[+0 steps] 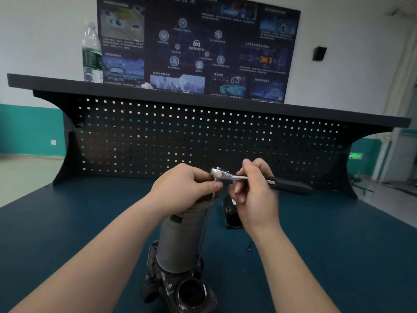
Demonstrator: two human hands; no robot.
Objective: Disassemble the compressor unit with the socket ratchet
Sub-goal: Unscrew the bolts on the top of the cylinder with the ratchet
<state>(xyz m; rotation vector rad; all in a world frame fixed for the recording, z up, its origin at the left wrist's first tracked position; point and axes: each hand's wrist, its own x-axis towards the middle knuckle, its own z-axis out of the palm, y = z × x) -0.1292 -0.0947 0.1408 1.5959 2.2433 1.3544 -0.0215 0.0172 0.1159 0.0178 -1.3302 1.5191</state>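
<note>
The compressor unit (180, 242) stands upright on the blue-green bench (79, 222), a grey cylinder on a dark cast base with a round port at the front. A long thin bolt runs down its right side. My left hand (182, 188) grips the top of the cylinder, thumb by the ratchet's socket. The socket ratchet (228, 176) lies level above the top, chrome head to the left, black handle to the right. My right hand (255, 190) holds its chrome shank with curled fingers.
A short black cylindrical part (232, 214) lies on the bench behind my right hand. A small screw (249, 246) lies to the right of the compressor. A black pegboard (203, 136) with a shelf closes the back; a water bottle (91, 53) stands on the shelf.
</note>
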